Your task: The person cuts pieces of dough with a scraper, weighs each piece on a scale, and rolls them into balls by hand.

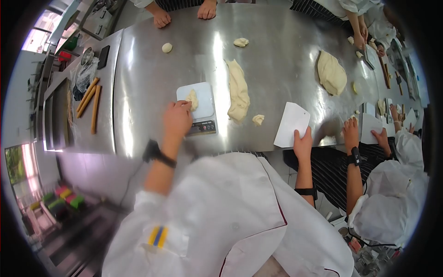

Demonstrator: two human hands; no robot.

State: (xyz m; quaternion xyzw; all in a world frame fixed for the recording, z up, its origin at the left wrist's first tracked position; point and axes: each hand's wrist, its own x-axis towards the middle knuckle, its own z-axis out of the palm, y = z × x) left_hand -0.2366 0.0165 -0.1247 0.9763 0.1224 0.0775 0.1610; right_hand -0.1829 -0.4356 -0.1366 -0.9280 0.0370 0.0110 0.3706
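Observation:
My left hand (177,119) reaches over a digital scale (201,127), its fingertips closed on a small dough piece (192,99) that lies on the white weighing plate. In my right hand (302,144) is a white scraper (292,123), held upright by its lower edge. A long slab of dough (238,91) rests on the steel table just right of the scale. Near its lower end sits a small dough scrap (258,119). Another dough lump (241,42) lies farther back, and a round dough ball (167,47) is at the back left.
Rolling pins (87,101) and a dark phone (103,57) lie left on the steel table (152,78). At right are a large dough mass (331,74) and a co-worker's hand (350,131) beside another scraper (370,128). Another person's hands (161,19) rest on the far edge.

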